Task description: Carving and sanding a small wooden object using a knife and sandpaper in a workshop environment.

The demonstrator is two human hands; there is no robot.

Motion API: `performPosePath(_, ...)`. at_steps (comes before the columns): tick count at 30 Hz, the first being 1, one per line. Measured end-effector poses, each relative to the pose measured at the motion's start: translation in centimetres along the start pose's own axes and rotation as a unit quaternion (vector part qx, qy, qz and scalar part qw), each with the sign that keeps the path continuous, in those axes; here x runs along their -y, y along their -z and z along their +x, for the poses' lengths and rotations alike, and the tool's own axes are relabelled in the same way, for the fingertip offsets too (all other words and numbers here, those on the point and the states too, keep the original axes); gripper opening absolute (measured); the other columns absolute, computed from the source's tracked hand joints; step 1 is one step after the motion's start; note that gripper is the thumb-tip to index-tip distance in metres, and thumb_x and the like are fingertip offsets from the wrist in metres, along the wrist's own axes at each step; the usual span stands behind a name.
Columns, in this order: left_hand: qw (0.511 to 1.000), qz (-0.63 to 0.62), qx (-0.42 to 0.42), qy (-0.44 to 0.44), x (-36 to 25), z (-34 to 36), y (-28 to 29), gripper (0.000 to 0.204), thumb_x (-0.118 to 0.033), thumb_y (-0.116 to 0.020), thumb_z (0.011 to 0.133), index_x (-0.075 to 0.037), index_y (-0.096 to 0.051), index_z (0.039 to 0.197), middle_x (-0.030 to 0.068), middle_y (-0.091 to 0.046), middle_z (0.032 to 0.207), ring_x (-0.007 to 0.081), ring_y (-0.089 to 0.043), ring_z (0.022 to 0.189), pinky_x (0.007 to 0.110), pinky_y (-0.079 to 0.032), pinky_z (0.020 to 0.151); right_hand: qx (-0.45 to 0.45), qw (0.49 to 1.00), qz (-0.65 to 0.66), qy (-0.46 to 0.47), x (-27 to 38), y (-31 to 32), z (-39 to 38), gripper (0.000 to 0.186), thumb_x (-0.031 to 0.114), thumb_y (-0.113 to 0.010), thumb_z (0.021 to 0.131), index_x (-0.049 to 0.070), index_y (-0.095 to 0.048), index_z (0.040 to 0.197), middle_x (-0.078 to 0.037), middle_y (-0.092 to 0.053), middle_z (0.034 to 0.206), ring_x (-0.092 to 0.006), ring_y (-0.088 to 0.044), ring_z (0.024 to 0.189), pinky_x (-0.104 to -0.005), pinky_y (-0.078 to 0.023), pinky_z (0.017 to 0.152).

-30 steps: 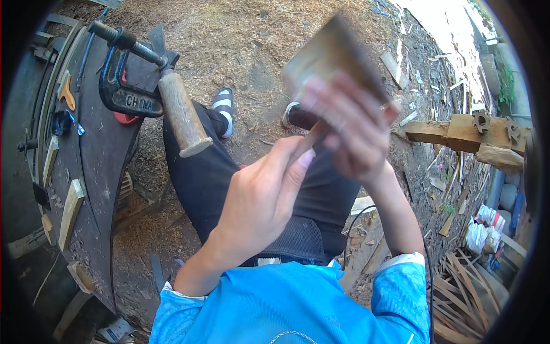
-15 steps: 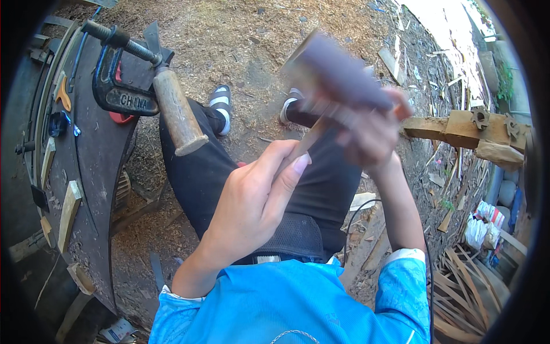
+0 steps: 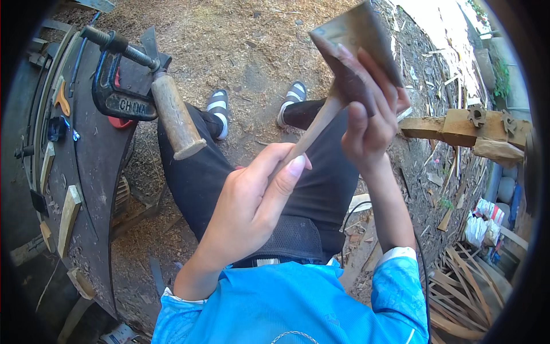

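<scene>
The left hand (image 3: 252, 212) is curled around the lower end of a slim wooden stick (image 3: 312, 135), fingers laid along it, thumb side up. The stick slants up and to the right, and its top end meets the right hand (image 3: 366, 117), which is closed around a folded sheet of sandpaper (image 3: 358, 43) — brown-grey, its free flap fanning out above the fingers. Both are held up over the person's lap, above black trousers and a blue shirt; two striped sandals rest on the sawdust-strewn ground farther off. To the left stands a dark metal workbench (image 3: 97, 166) with a black C-clamp (image 3: 117, 94) gripping its edge, and a wooden handle (image 3: 177, 117) juts out from it toward the knees. Far right, a rough timber block (image 3: 458, 126) lies among wood scraps — well apart from both hands.
</scene>
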State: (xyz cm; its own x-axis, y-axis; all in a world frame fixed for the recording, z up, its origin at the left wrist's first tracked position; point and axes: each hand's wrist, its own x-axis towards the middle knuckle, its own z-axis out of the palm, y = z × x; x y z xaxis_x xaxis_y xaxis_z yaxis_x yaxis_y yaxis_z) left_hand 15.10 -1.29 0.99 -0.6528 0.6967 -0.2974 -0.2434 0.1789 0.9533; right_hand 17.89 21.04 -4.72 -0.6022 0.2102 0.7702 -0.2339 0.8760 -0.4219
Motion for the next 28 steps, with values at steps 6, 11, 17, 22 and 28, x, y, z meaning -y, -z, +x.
performPosePath(6, 0.998, 0.045, -0.025, -0.037, 0.5, -0.2, -0.1, 0.027, -0.024, -0.053, 0.11, -0.001, -0.065, 0.117, -0.0065, -0.048, 0.07, 0.0004, -0.038, 0.06, 0.021, -0.028, 0.053, -0.001, 0.998, 0.02, -0.059, -0.7, -0.2, -1.1, 0.031, 0.035, -0.06, 0.102, 0.015, -0.08, 0.114, 0.001, -0.078, 0.109, -0.0142, -0.067, 0.109, -0.0392, -0.027, 0.109)
performPosePath(11, 0.987, 0.111, -0.07, -0.089, 0.7, -0.2, -0.2, 0.025, -0.021, -0.055, 0.11, 0.001, -0.065, 0.118, -0.0034, -0.052, 0.07, 0.0016, -0.04, 0.061, 0.022, -0.031, 0.055, 0.127, 0.982, -0.071, 0.12, 0.1, 1.5, -1.2, 0.029, 0.026, -0.059, 0.102, 0.01, -0.078, 0.116, -0.002, -0.077, 0.118, -0.0195, -0.067, 0.114, -0.0385, -0.03, 0.105)
performPosePath(17, 0.971, 0.151, -0.108, -0.153, 1.4, 0.0, -0.4, 0.021, -0.015, -0.056, 0.108, 0.002, -0.064, 0.118, 0.003, -0.063, 0.075, 0.0055, -0.054, 0.065, 0.025, -0.043, 0.059, 0.127, 0.975, -0.088, 0.159, 0.8, 1.8, -0.7, 0.029, 0.032, -0.062, 0.101, 0.016, -0.079, 0.117, 0.0, -0.078, 0.111, -0.0176, -0.068, 0.107, -0.0417, -0.027, 0.105)
performPosePath(22, 0.965, 0.204, -0.094, -0.139, 1.1, 0.3, -0.6, 0.02, -0.014, -0.058, 0.107, 0.001, -0.063, 0.12, 0.0097, -0.07, 0.087, 0.0106, -0.063, 0.072, 0.026, -0.049, 0.064, 0.085, 0.986, -0.128, 0.064, 2.2, 0.8, -0.2, 0.031, 0.036, -0.063, 0.102, 0.015, -0.079, 0.116, 0.001, -0.078, 0.115, -0.0197, -0.063, 0.121, -0.0403, -0.027, 0.104)
performPosePath(28, 0.958, 0.216, -0.115, -0.149, 1.1, 0.3, -0.7, 0.023, -0.015, -0.058, 0.107, -0.001, -0.063, 0.124, 0.009, -0.072, 0.091, 0.0144, -0.068, 0.074, 0.028, -0.052, 0.067, 0.07, 0.976, -0.198, 0.06, 2.1, 0.9, 0.6, 0.037, 0.031, -0.054, 0.107, 0.006, -0.075, 0.124, -0.005, -0.071, 0.133, -0.023, -0.057, 0.132, -0.0387, -0.032, 0.105)
